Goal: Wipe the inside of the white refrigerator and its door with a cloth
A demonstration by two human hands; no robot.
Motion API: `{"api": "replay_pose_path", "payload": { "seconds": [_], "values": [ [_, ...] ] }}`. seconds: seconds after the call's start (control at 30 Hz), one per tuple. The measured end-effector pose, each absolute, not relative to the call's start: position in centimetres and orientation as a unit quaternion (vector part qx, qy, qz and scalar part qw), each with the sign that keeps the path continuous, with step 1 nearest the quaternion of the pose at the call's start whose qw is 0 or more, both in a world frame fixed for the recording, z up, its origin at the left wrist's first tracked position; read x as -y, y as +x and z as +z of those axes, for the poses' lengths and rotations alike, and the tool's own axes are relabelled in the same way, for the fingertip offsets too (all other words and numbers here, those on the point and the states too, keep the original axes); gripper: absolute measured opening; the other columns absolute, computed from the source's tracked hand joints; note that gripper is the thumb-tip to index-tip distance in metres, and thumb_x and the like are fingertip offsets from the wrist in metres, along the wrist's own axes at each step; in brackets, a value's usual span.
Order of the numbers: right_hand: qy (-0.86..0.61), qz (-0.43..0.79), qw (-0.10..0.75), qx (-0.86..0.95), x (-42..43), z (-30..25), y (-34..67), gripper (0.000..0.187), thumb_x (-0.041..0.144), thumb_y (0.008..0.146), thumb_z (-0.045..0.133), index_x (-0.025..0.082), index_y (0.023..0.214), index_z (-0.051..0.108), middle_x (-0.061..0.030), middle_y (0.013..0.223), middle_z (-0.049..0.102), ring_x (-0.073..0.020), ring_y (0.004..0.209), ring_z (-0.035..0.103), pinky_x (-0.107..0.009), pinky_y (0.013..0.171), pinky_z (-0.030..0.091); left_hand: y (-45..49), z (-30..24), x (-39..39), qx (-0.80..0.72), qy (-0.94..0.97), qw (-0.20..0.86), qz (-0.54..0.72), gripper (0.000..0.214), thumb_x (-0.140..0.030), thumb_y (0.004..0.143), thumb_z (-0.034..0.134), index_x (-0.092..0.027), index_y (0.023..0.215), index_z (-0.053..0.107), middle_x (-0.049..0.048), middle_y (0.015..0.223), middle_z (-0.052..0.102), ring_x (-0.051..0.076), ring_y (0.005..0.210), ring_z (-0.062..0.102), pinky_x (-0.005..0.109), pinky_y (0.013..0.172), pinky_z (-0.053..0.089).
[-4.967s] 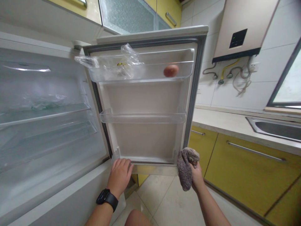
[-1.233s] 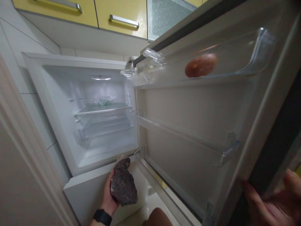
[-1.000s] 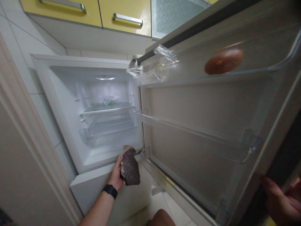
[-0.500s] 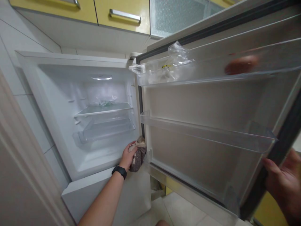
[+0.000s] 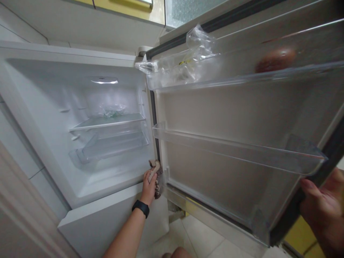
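Note:
My left hand (image 5: 149, 184), with a black watch on the wrist, is closed on a dark brown cloth (image 5: 158, 175). It presses the cloth against the hinge corner between the open fridge compartment (image 5: 107, 143) and the fridge door (image 5: 228, 118). My right hand (image 5: 324, 208) grips the door's outer edge at the lower right, fingers wrapped round the dark seal. The door's top shelf (image 5: 242, 77) holds a reddish-brown round item (image 5: 275, 60) and a crumpled clear plastic bag (image 5: 185, 64).
Inside the fridge a glass shelf (image 5: 107, 122) carries a clear bag (image 5: 111, 109), with a clear drawer (image 5: 107, 147) below. An empty middle door shelf (image 5: 236, 150) juts out. Yellow wall cabinets (image 5: 129, 3) hang above. The lower fridge door (image 5: 107, 222) is closed; tiled floor (image 5: 199, 240) lies below.
The cloth has passed from my right hand to my left, which moved up to the hinge corner. My right hand has gone to the door's outer edge. The view has swung left.

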State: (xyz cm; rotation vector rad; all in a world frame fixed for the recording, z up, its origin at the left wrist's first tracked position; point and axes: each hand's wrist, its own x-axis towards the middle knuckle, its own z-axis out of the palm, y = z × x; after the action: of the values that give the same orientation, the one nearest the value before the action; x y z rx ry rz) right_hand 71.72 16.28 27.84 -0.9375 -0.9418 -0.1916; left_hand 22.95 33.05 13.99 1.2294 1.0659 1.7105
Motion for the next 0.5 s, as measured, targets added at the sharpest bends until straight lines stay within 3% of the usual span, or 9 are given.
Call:
{"api": "replay_pose_path", "payload": {
  "seconds": [0.13,0.3,0.5],
  "values": [
    [-0.423,-0.088,0.800,0.415,-16.8,27.8,72.1,0.095,0.058,0.042,0.092,0.043,0.131,0.066,-0.0042,0.132,0.069,-0.0407,0.130,0.057,-0.076,0.122,0.023,23.1,13.2,-32.1,-0.413,0.402,0.478,0.663,0.043,-0.047,0.084,0.078,-0.023,0.119,0.073,0.0082,0.121,0.074,0.025,0.127,0.066,0.043,0.118,0.045],
    [-0.404,-0.074,0.811,0.416,-17.0,27.4,72.2,0.090,0.052,0.046,0.091,0.041,0.132,0.066,-0.0031,0.125,0.069,-0.0365,0.123,0.059,-0.072,0.125,0.023,24.3,11.1,-30.2,-0.342,0.192,0.715,0.579,0.051,-0.053,0.089,0.069,-0.023,0.131,0.069,0.0092,0.115,0.079,0.027,0.115,0.074,0.049,0.105,0.057],
    [-0.400,-0.067,0.807,0.429,-17.0,26.4,72.8,0.083,0.047,0.057,0.088,0.045,0.136,0.062,0.0002,0.141,0.064,-0.0348,0.137,0.055,-0.070,0.128,0.018,26.7,7.6,-28.7,-0.264,0.054,0.738,0.619,0.049,-0.048,0.094,0.063,-0.026,0.139,0.065,0.0075,0.123,0.078,0.028,0.120,0.072,0.050,0.111,0.053]
  ]
}}
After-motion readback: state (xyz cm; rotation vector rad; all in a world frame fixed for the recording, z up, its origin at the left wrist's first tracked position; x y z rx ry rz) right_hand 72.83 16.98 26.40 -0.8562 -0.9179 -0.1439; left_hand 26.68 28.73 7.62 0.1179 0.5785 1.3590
